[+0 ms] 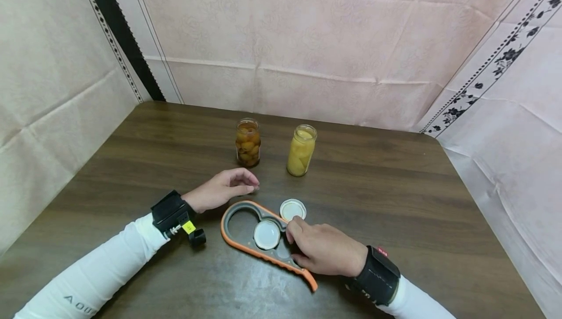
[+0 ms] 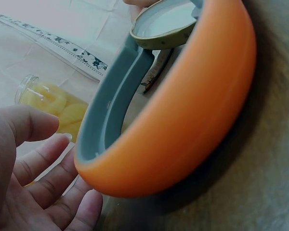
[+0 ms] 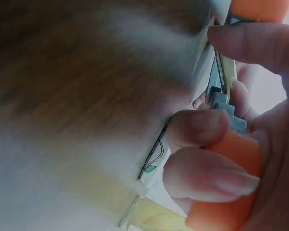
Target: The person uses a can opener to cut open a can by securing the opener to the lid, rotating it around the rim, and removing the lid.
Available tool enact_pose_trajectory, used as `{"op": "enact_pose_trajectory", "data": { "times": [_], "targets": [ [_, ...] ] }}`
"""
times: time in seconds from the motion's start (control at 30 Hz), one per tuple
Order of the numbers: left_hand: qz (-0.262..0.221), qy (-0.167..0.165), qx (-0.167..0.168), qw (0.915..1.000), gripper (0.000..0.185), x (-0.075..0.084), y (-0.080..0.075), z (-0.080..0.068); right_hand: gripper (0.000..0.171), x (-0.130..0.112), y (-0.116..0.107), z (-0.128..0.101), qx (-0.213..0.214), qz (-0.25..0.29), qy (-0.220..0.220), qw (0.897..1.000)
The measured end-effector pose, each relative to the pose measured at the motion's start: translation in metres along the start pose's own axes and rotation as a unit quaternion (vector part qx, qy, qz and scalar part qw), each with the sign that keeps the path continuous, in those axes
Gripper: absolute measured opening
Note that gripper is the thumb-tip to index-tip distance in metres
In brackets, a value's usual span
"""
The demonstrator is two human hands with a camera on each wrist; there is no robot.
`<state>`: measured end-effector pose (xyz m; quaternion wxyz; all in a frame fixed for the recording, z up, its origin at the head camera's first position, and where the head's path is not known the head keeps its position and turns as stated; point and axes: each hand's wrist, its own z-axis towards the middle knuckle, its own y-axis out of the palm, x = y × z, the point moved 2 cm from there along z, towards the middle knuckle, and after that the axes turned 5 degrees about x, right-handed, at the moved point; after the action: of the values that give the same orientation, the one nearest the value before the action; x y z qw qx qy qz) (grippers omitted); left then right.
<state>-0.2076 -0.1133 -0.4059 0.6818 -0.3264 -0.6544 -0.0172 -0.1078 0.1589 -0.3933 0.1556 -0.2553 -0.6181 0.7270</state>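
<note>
An orange-and-grey jar opener (image 1: 263, 256) is in front of me, with a white-lined lid (image 1: 266, 234) in its opening. My right hand (image 1: 327, 248) grips the opener near its handle end. In the right wrist view, its fingers (image 3: 202, 171) curl round the orange handle (image 3: 238, 154). Past the opener's far edge, a second lid (image 1: 292, 209) lies inner side up, beside the right fingertips. My left hand (image 1: 224, 189) is apart from the opener's rounded end, fingers loosely bent and holding nothing. Whether the opener touches the table everywhere is hard to tell.
Two lidless glass jars stand farther back: one with brown round fruit (image 1: 248, 143), one with yellow pieces (image 1: 302, 150). They are on a dark wooden table (image 1: 373, 177). Pale patterned cloth (image 1: 307, 41) hangs behind and at both sides.
</note>
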Motion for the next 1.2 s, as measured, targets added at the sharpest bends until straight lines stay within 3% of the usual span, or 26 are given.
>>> {"op": "enact_pose_trajectory", "data": {
  "times": [0.4, 0.93, 1.2],
  "targets": [
    [-0.005, 0.000, -0.007, 1.0000, 0.024, 0.0011, -0.0004, 0.0005, 0.031, -0.0018, -0.0027, -0.0004, 0.020, -0.022, -0.008, 1.000],
    [-0.018, -0.008, -0.004, 0.9998, 0.023, -0.0001, -0.0052, 0.0011, 0.026, -0.0018, -0.0043, 0.0016, 0.003, -0.006, 0.010, 1.000],
    [-0.007, -0.002, 0.006, 1.0000, 0.023, -0.0021, -0.0074, 0.0006, 0.014, 0.0018, -0.0082, 0.0004, 0.045, 0.005, 0.004, 0.999]
  ]
}}
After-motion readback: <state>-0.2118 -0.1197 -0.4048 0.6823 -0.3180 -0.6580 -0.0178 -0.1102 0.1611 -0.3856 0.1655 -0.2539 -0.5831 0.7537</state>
